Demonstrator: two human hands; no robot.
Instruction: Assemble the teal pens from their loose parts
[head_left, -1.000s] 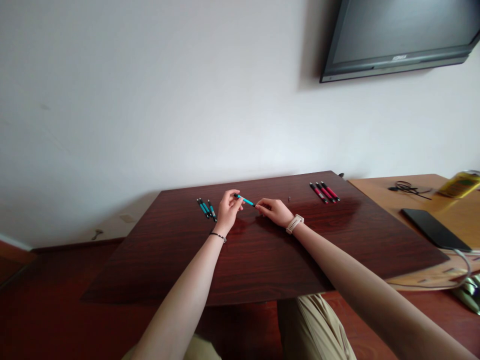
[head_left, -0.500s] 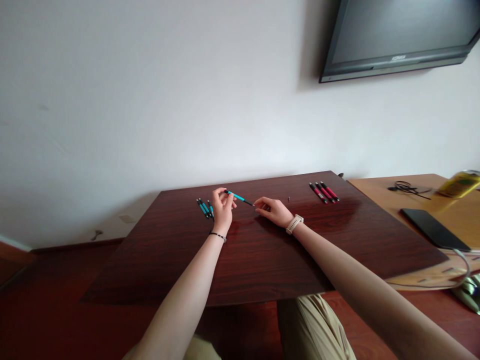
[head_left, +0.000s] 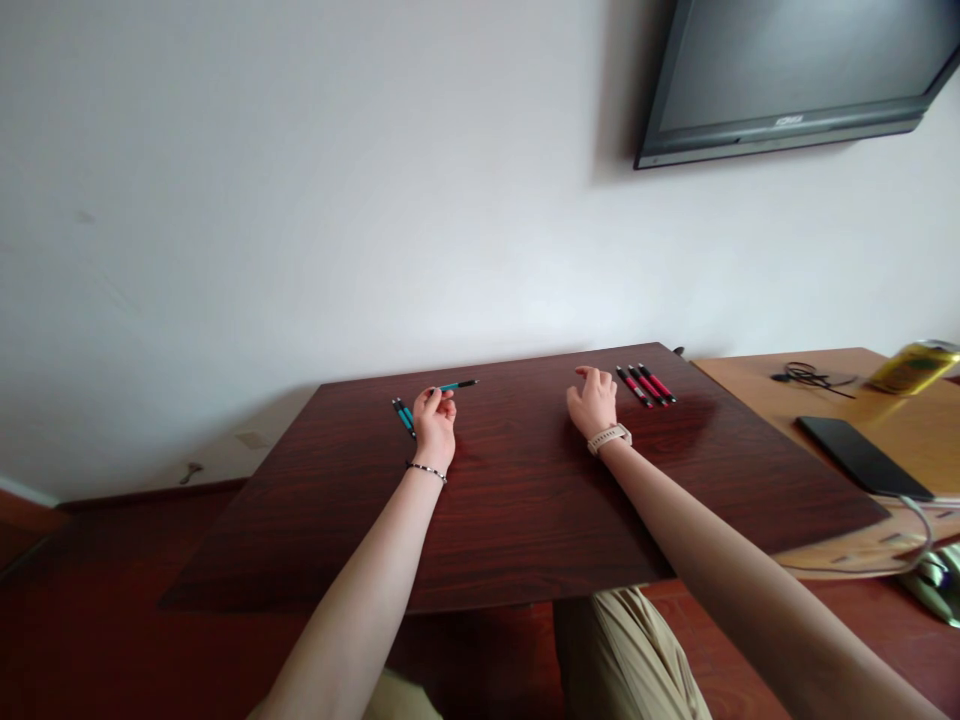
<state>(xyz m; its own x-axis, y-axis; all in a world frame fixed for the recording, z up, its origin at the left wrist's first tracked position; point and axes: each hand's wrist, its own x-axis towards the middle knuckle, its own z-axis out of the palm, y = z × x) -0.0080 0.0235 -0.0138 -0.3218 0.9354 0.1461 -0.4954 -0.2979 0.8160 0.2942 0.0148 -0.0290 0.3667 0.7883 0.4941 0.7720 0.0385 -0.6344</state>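
Observation:
My left hand (head_left: 434,416) grips a teal pen (head_left: 457,385) by one end, its tip pointing right just above the dark wooden table (head_left: 525,500). Right beside that hand, on its left, lie more teal pens (head_left: 403,414) side by side. My right hand (head_left: 594,401) rests near the table's far edge with fingers loosely spread and nothing in them. Three red pens (head_left: 645,384) lie in a row just to the right of that hand.
A lighter wooden desk (head_left: 885,420) adjoins on the right, with a black phone (head_left: 862,457), a tangled cable (head_left: 811,376) and a yellow packet (head_left: 915,366). A wall-mounted screen (head_left: 795,70) hangs at the upper right. The wall stands directly behind the table.
My left hand carried the teal pen left toward the other teal pens. My right hand let go of its tip and moved right, close to the red pens.

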